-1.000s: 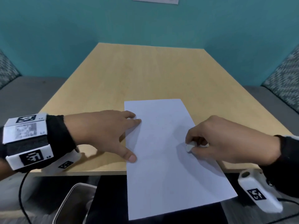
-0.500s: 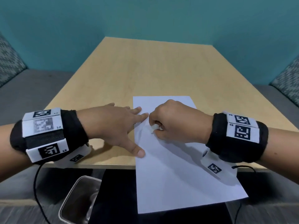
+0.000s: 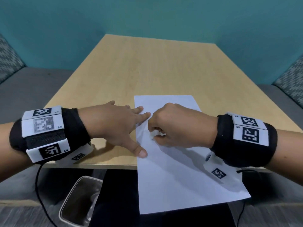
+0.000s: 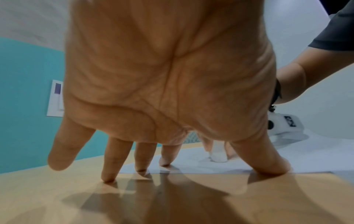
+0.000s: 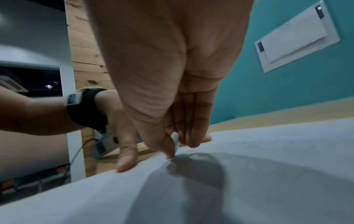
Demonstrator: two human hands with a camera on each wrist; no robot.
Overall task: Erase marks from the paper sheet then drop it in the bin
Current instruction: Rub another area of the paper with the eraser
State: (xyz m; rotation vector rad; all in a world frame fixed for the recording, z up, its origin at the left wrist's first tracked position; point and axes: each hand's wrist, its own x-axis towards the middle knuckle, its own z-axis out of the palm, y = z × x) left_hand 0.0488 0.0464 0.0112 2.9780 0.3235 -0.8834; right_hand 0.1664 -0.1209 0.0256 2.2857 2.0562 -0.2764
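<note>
A white paper sheet (image 3: 172, 177) lies on the wooden table (image 3: 147, 71), its near part hanging past the front edge. My left hand (image 3: 114, 126) lies flat with spread straight fingers, pressing the sheet's left edge; its fingertips (image 4: 164, 162) and thumb show on the paper (image 4: 268, 159) in the left wrist view. My right hand (image 3: 178, 126) pinches a small white eraser (image 3: 155, 133) against the sheet near its left edge, close to the left hand's fingers. The eraser (image 4: 218, 156) stands on the paper, and in the right wrist view the eraser (image 5: 176, 140) shows between thumb and fingers.
A metal bin (image 3: 78, 202) stands on the floor below the table's front edge, left of my legs. Grey bench seats (image 3: 29, 89) flank the table on both sides. A teal wall (image 3: 147, 18) closes the far side.
My right hand slid the eraser from the sheet's middle right across to its left edge, beside the left hand. The left hand stayed pressing the paper.
</note>
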